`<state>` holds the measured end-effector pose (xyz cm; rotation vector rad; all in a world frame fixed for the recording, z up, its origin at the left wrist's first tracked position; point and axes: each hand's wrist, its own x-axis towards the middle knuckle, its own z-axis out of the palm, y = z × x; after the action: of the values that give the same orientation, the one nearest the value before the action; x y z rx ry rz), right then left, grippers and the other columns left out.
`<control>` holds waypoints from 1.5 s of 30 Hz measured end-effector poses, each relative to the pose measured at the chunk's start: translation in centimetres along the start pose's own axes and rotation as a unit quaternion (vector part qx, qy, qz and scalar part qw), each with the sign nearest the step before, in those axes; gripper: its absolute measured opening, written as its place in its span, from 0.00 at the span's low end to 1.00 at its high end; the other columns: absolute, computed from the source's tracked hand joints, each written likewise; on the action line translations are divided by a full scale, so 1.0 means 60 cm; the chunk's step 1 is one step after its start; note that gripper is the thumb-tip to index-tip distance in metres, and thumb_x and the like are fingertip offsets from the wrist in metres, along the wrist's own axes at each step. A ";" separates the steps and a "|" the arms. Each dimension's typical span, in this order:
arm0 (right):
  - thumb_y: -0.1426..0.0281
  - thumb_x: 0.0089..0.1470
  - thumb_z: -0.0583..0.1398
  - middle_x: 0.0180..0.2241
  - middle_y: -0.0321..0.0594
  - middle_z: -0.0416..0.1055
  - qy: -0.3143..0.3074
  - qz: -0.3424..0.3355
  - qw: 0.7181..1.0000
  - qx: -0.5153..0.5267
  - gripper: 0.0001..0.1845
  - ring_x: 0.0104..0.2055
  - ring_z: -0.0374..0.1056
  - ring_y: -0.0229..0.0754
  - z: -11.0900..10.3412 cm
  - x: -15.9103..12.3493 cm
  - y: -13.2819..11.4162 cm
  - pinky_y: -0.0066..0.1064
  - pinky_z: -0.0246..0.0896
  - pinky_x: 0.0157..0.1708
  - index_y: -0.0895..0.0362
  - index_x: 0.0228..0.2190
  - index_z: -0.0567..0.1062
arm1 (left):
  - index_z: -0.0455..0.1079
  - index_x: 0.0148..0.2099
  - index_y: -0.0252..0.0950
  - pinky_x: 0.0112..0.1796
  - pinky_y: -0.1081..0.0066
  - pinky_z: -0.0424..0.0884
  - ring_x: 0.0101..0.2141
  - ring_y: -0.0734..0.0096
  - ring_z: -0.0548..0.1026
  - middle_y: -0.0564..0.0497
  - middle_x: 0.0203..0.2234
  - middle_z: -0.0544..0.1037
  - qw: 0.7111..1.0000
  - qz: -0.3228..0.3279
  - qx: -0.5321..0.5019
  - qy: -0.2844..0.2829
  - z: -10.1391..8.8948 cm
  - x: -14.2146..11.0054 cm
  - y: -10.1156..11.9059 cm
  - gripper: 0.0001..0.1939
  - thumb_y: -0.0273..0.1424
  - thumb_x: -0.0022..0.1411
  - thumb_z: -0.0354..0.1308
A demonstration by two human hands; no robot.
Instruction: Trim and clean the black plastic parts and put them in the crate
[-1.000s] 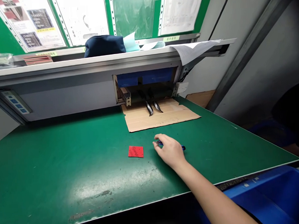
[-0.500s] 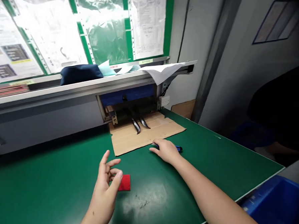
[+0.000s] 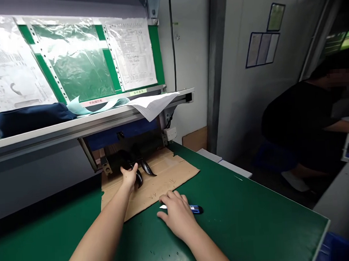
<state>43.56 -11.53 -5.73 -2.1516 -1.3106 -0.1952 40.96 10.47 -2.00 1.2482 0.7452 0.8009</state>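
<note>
My left hand (image 3: 129, 177) reaches to the back of the bench, thumb and fingers apart. Right beside it lies a glossy black curved piece (image 3: 139, 180) on a cardboard sheet (image 3: 165, 177); whether they touch I cannot tell. A second black curved piece (image 3: 147, 168) lies just to its right. Nearer me, my right hand (image 3: 176, 212) rests over a blue utility knife (image 3: 197, 209), fingers bent and thumb spread away. The blade pokes out left of the palm, and the knife's middle is hidden under the hand.
A shelf (image 3: 89, 121) crosses above the bench, carrying a navy cloth bundle (image 3: 35, 118) and a drooping paper sheet (image 3: 154, 104). Below it is a dark recess with a blue flap (image 3: 122, 133). A person in black (image 3: 296, 116) sits to the right, beyond the green bench top (image 3: 255, 219).
My left hand has gone forward from the front of the bench to the black pieces. My right hand stays over the knife. The view has swung right, and the red piece is out of sight.
</note>
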 end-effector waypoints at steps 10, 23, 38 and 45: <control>0.68 0.54 0.69 0.28 0.34 0.68 -0.076 -0.155 0.981 0.094 0.16 0.38 0.62 0.45 0.028 -0.018 -0.064 0.37 0.54 0.39 0.56 0.20 0.71 | 0.66 0.54 0.37 0.34 0.71 0.71 0.34 0.72 0.73 0.49 0.39 0.74 0.986 -0.001 -0.146 -0.084 -0.163 -0.173 0.054 0.19 0.33 0.62 0.60; 0.73 0.50 0.70 0.40 0.37 0.70 -0.140 -0.287 0.933 0.165 0.13 0.42 0.64 0.46 0.074 -0.130 -0.254 0.36 0.61 0.42 0.52 0.36 0.75 | 0.66 0.55 0.35 0.23 0.74 0.48 0.15 0.83 0.51 0.60 0.17 0.58 0.938 -0.105 -0.318 -0.090 -0.450 -0.536 -0.011 0.22 0.42 0.64 0.54; 0.63 0.61 0.60 0.52 0.47 0.61 -0.028 -0.262 0.909 0.322 0.18 0.53 0.60 0.51 0.099 -0.168 -0.333 0.42 0.60 0.53 0.52 0.52 0.67 | 0.67 0.31 0.36 0.22 0.71 0.51 0.12 0.80 0.59 0.57 0.14 0.64 0.911 -0.139 -0.344 -0.181 -0.452 -0.542 -0.062 0.15 0.41 0.65 0.52; 0.72 0.62 0.57 0.51 0.48 0.60 -0.099 -0.345 0.885 0.295 0.19 0.50 0.60 0.51 0.106 -0.173 -0.342 0.43 0.62 0.48 0.53 0.54 0.66 | 0.68 0.33 0.35 0.19 0.72 0.53 0.10 0.79 0.58 0.56 0.12 0.66 0.908 -0.137 -0.351 -0.185 -0.457 -0.533 -0.086 0.13 0.40 0.59 0.57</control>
<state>19.85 -9.08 -6.63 -1.1610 -1.9172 0.1405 1.61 -3.25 -9.93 0.5904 0.2614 0.5030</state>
